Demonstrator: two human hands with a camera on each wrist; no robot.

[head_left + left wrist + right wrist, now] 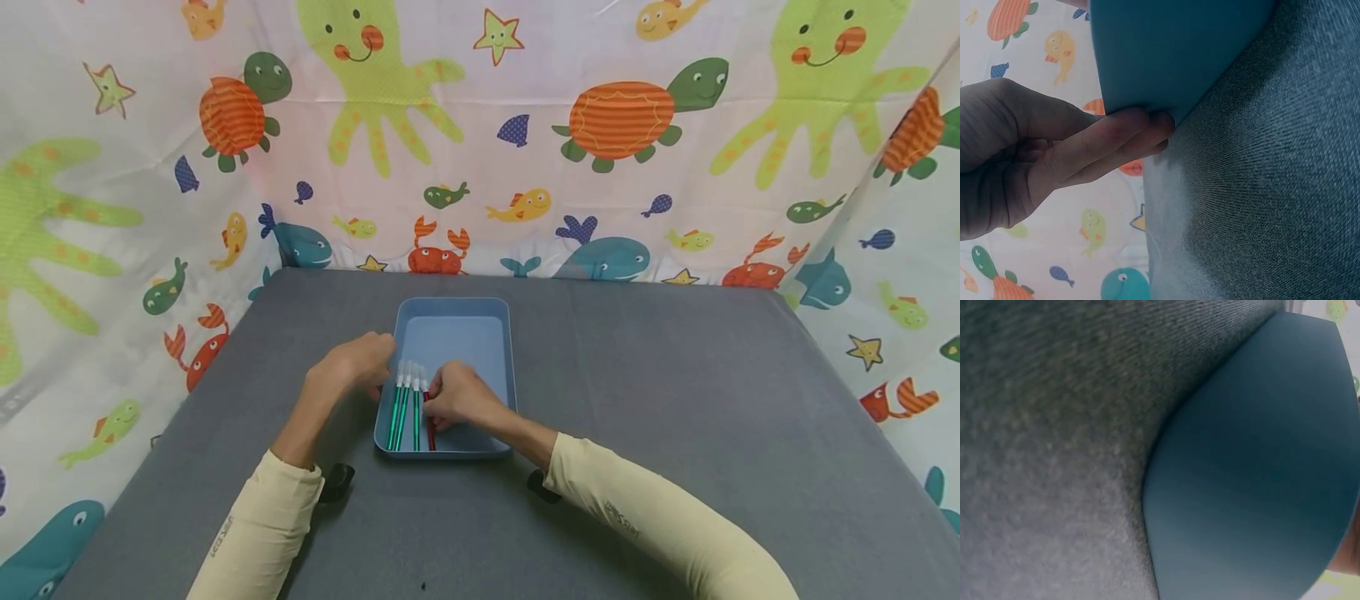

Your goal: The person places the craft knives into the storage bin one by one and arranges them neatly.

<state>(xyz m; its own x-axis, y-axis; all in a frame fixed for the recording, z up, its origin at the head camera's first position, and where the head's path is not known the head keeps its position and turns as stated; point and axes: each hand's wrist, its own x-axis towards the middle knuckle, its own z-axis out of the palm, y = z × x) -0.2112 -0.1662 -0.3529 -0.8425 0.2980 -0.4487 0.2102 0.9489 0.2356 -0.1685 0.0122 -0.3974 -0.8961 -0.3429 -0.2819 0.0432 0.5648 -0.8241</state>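
Note:
A blue rectangular tray [468, 333] lies on the grey table. Several slim shiny green pen-like sticks [395, 421] with whitish tips lie side by side along its left part. Beside them is a similar red stick [431, 433], which my right hand [461, 396] pinches inside the tray. My left hand [356, 362] holds the tray's left side. In the left wrist view its fingers [1107, 137] lie against the tray's outer wall, the thumb tip hidden behind it. The right wrist view shows mostly the tray wall [1254, 462], which hides nearly all of the right hand.
Grey cloth covers the table [660, 400] around the tray. A white curtain [465, 67] printed with sea animals stands behind and at both sides. Dark wrist devices sit under the left cuff [337, 483] and the right cuff [543, 486].

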